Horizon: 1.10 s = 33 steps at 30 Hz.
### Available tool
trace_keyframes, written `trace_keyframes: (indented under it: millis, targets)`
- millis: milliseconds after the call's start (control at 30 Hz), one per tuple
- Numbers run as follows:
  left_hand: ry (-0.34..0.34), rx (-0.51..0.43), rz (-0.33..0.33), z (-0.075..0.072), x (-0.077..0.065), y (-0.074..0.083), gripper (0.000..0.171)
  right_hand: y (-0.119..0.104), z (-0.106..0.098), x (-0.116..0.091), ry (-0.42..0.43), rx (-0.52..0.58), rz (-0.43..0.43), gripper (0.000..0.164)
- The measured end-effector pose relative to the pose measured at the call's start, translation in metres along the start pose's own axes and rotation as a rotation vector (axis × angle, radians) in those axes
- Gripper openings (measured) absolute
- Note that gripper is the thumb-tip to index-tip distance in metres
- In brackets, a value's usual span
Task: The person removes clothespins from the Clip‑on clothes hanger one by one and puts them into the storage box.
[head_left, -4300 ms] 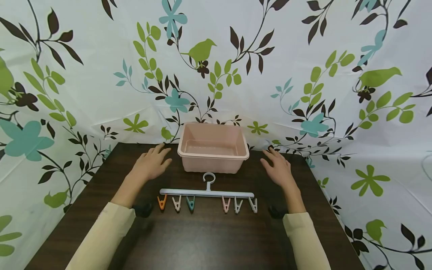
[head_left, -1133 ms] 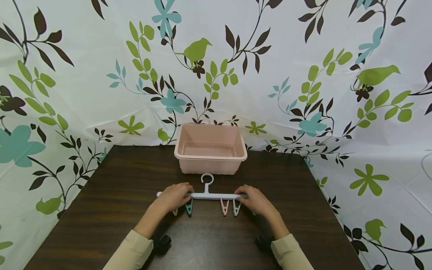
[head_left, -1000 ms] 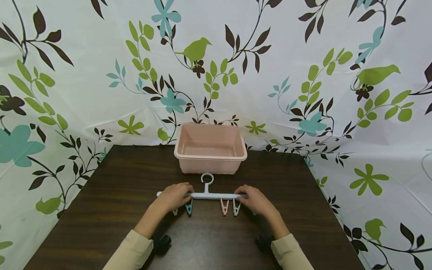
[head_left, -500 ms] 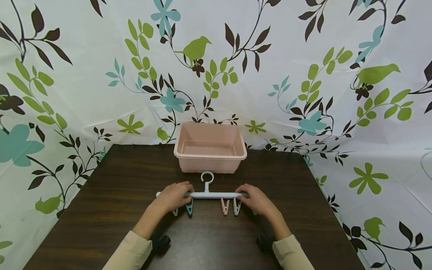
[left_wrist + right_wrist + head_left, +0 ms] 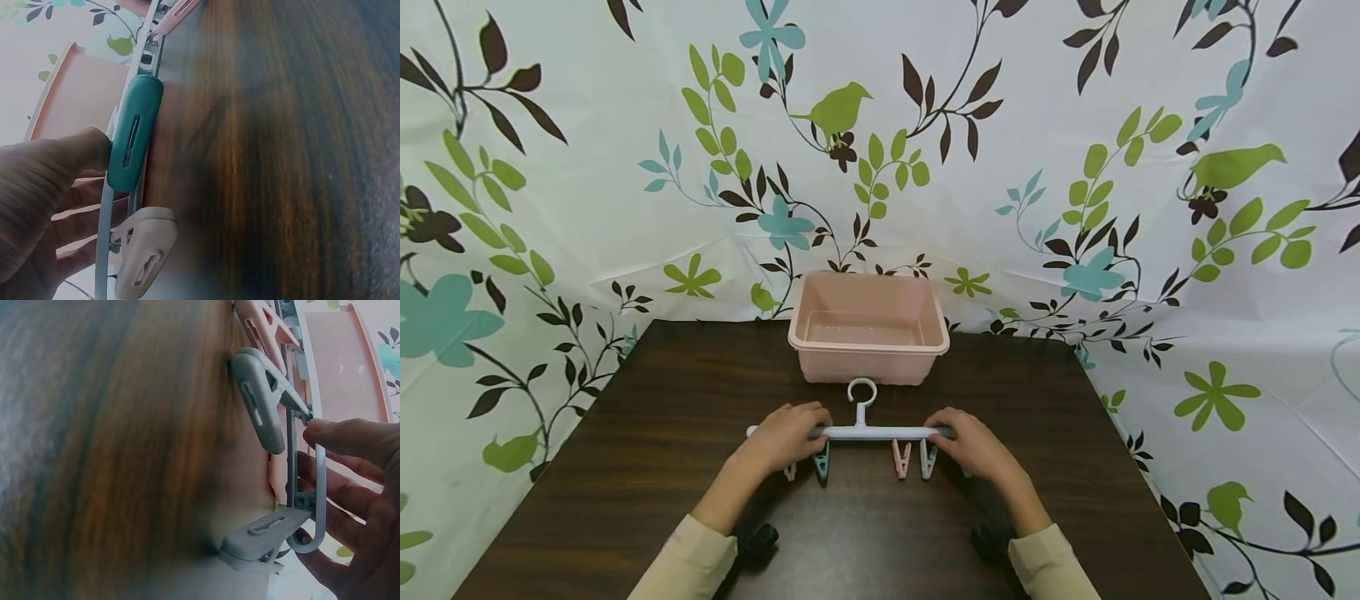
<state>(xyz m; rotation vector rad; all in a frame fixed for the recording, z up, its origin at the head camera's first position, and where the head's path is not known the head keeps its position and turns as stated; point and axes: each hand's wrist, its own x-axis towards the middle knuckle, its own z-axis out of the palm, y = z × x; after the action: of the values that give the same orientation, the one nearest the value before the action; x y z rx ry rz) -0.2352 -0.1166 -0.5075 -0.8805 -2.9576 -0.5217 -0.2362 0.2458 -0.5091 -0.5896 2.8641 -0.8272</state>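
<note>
White plastic clip hanger (image 5: 880, 433) sat crosswise, bar roughly level, gripped in both my hands. Left hand (image 5: 786, 435) had its thumb on the near side and fingers on the far side; right hand (image 5: 970, 442) mirrored that toward the other end. Teal clip (image 5: 134, 134) was just beside my left thumb, cream clip (image 5: 150, 234) farther out. First grey clip (image 5: 270, 425) was near the right thumb, second grey clip (image 5: 250, 544) at the bar end, pink clip (image 5: 901, 459) nearer the middle. I couldn't tell whether any clips touched the surface (image 5: 700, 367).

I judged the step as handling the bar two-handed: equal pressure looked best, thumbs on the bar, off the clip levers, since a bumped clip could swing or twist.

Hook (image 5: 861, 413) pointed at the pink bin (image 5: 868, 368) behind, so I figured raising before any forward push was safer.
</note>
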Motion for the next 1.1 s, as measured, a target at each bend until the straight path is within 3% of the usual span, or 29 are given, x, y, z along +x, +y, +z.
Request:
trace_keyframes:
  millis: [267,467,700,1100]
  targets:
    - [0.033,0.008,0.044,-0.004,0.002,0.005,0.011,-0.001,-0.008,-0.008,0.044,-0.003,-0.014,0.014]
    - [0.038,-0.042,0.074,-0.004,0.002,0.007,0.010,-0.002,-0.014,-0.012,0.081,-0.004,-0.020,0.012]
    - [0.032,-0.101,0.030,-0.011,-0.003,0.005,0.010,-0.007,-0.017,-0.008,0.080,0.004,-0.045,0.013]
    - [0.004,-0.230,0.024,-0.016,-0.002,0.007,0.011,-0.007,-0.024,-0.011,0.135,0.006,-0.037,0.012]
